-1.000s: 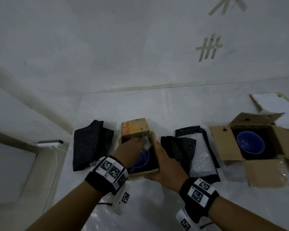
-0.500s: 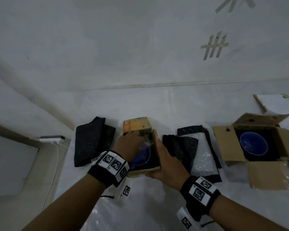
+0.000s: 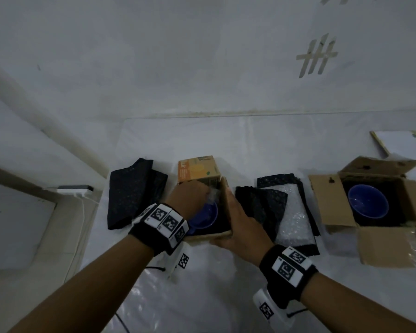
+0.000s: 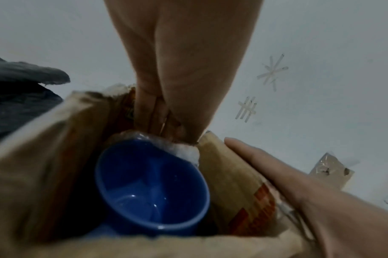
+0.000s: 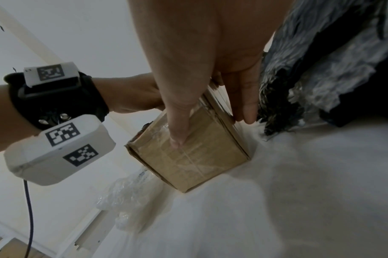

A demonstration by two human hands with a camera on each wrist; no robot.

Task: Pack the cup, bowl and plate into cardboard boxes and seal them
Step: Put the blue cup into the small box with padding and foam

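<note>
Little has moved: left hand (image 4: 184, 73) fingers, seemingly pinching bubble wrap (image 4: 184, 151), above cup (image 4: 153, 188).

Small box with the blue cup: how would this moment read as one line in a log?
left hand: tucking plastic wrap beside cup | right hand: steadying small box | bowl: in open box, unsealed

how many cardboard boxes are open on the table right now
2. The small box sits between the hands and holds the blue cup; the larger box at far right holds the blue bowl. Others may lie out of view.
</note>
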